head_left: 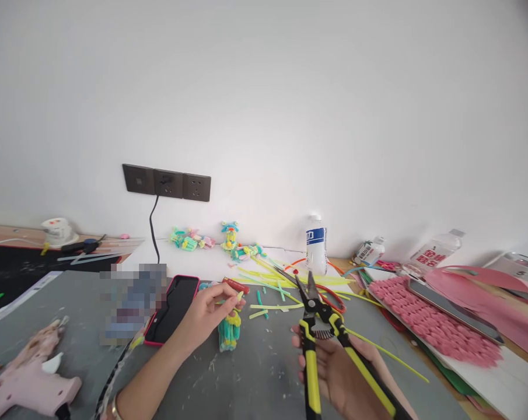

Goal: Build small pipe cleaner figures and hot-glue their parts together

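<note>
Right hand (337, 364): grip curled around yellow-and-black pliers (313, 304) (handles (311, 367) spread). Left hand (207, 308): grip pinched closed on small pale-yellow piece (240, 296).

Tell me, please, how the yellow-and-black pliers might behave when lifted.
The pliers would probably feel stiff and fairly heavy, given their metal jaws. The spring between the spread handles likely resists squeezing by the right hand.

Bright, diffuse light (shadows soft); the edges seem stretched.

pink glue gun (36, 379) cut off at left, plier handles (311, 370) cropped below, pixelated patch (135, 306) unreadable
</note>
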`<state>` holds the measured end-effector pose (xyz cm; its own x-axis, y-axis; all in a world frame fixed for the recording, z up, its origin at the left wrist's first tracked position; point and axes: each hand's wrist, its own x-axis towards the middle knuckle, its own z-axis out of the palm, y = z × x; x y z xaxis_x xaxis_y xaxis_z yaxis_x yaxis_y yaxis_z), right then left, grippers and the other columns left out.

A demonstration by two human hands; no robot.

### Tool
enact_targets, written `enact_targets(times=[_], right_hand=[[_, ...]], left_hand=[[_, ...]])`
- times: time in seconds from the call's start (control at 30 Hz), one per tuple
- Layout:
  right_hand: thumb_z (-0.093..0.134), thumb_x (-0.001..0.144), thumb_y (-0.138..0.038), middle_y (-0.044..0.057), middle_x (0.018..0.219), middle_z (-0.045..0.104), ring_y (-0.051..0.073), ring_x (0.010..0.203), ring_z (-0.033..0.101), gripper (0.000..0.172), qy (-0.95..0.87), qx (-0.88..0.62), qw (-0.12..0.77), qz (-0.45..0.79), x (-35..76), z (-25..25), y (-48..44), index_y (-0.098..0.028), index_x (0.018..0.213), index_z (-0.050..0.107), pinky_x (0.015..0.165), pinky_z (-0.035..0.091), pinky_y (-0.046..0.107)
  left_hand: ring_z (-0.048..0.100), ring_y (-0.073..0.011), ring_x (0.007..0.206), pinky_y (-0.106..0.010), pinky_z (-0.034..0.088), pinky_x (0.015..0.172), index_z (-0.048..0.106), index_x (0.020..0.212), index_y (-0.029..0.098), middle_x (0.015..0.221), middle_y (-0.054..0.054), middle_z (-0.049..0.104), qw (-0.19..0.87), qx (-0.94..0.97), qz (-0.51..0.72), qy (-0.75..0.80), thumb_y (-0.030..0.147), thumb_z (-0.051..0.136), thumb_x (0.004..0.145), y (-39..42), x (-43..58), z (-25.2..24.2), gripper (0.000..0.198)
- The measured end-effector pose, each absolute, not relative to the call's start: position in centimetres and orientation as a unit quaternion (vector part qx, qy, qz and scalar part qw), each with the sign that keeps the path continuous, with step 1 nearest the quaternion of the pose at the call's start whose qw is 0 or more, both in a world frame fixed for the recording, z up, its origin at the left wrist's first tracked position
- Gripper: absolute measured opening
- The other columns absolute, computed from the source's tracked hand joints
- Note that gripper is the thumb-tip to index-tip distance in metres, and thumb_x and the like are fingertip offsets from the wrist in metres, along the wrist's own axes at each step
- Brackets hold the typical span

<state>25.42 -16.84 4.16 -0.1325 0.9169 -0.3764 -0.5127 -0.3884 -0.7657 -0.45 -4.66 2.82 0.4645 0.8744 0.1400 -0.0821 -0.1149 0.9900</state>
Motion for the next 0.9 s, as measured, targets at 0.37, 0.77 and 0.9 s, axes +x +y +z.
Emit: enact_targets(times=[0.37,0.77,0.9], right_hand=[[0.073,0.067,-0.066,0.006,0.09,0.062,0.018,0.075,0.056,0.069,-0.407,-0.455,0.428,0.666,20.9,0.2,-17.5,-0.017,0.116,0.062,0.074,0.044,0.03],[0.069,0.073,-0.067,0.011,0.1,0.064,0.021,0.081,0.056,0.074,-0.472,-0.47,0.389,0.636,20.8,1.0,-18.6,-0.018,0.127,0.058,0.074,0.043,0.031],[0.067,0.074,-0.067,0.011,0.099,0.065,0.02,0.079,0.055,0.074,-0.47,-0.471,0.391,0.636,20.4,0.9,-18.8,-0.018,0.129,0.058,0.073,0.043,0.03]], left_hand=[[0.073,-0.0234,0.095,-0.025,0.058,0.069,0.062,0.078,0.018,0.091,-0.01,0.078,0.611,0.643,0.353,0.298,0.044,0.061,0.088,-5.6,-0.1,2.9,0.028],[0.068,-0.0175,0.073,-0.027,0.056,0.069,0.066,0.076,0.016,0.079,-0.008,0.07,0.588,0.658,0.362,0.301,0.046,0.061,0.087,-5.5,-0.1,3.1,0.032],[0.06,-0.0146,0.067,-0.026,0.052,0.066,0.062,0.074,0.017,0.073,-0.004,0.061,0.589,0.661,0.36,0.294,0.047,0.059,0.088,-5.6,-0.1,3.2,0.033]])
